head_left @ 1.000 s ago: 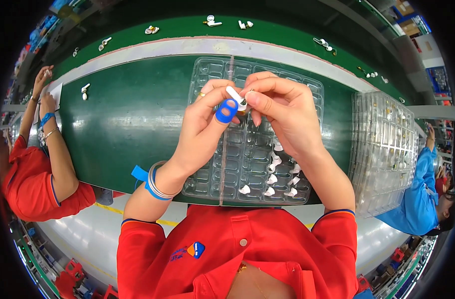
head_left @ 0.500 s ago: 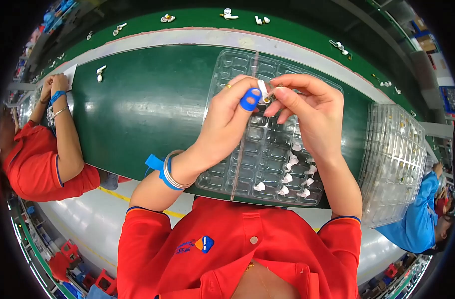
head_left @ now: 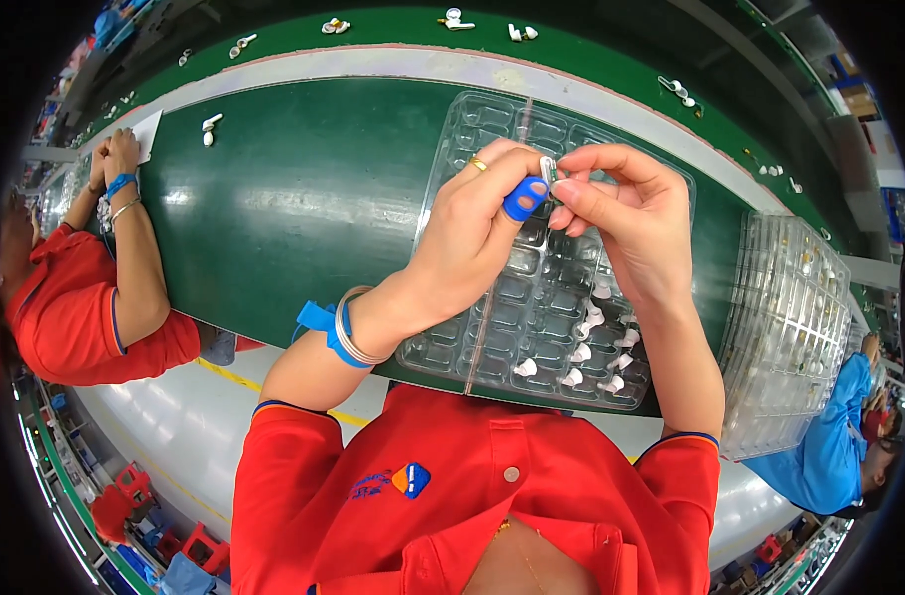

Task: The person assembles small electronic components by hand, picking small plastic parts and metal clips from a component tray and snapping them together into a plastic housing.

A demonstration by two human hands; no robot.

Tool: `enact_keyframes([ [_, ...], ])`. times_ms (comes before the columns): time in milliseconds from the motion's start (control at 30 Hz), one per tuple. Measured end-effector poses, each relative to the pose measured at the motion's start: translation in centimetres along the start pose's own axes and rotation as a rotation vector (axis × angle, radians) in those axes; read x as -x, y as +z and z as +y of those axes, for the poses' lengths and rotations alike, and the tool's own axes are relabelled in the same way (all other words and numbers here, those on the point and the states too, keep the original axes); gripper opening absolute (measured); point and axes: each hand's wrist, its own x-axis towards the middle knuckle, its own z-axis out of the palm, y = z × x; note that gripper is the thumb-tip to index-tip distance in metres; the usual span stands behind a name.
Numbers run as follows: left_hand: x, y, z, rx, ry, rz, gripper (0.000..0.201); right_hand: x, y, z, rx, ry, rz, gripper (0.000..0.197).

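Note:
Above the clear plastic tray [head_left: 512, 342], my left hand [head_left: 462, 223] pinches a small white earbud stem part [head_left: 547, 167]. A blue finger cot [head_left: 525, 198] with holes covers its thumb. My right hand [head_left: 636, 213] meets it there, thumb and forefinger pinched at the stem part's side. Whatever small piece lies between those right fingertips is mostly hidden by them. Several white earbud pieces [head_left: 591, 319] sit in the tray's near-right pockets, below my right wrist.
Two white earbud pieces [head_left: 210, 132] lie on the green table [head_left: 294, 198] at left. Beyond a pale ledge, a green belt [head_left: 393, 35] carries more. Stacked clear trays [head_left: 785, 327] stand at right. A person in red [head_left: 86, 307] works at left, another in blue [head_left: 819, 426] at right.
My right fingertips have closed in against the white stem part, which shows less of its lower end. The whole view has shifted slightly, hands and tray together.

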Motion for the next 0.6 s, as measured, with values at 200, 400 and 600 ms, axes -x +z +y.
enact_keyframes([
  [200, -0.06, -0.09, -0.04, -0.029, 0.029, 0.000, 0.014, 0.04, 0.12, 0.02, 0.001, 0.022, -0.007, 0.019],
  [400, -0.17, -0.40, -0.31, -0.181, 0.105, -0.017, 0.021, 0.01, -0.07, 0.40, -0.020, 0.009, 0.016, 0.020],
  [600, -0.27, -0.67, -0.33, -0.234, 0.151, -0.050, 0.023, -0.39, -0.38, 0.56, 0.025, 0.006, -0.004, 0.023],
])
